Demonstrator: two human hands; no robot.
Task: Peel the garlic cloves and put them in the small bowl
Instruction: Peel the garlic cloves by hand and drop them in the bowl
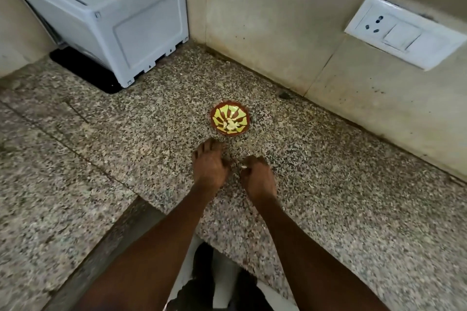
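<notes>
We pinch a pale garlic clove (244, 166) in our right hand (257, 179); our left hand (209, 165) rests beside it, fingers relaxed on the table (341, 184). The small bowl (230, 121) sits just ahead, nearer the left.

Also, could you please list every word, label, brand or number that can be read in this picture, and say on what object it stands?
None can be read.
White appliance: plain panels, no lettering visible.
Wall socket plate: only holes and a switch, no text.
Small bowl: a yellow and brown pattern, no words.
Stone counter: only speckles.
</notes>
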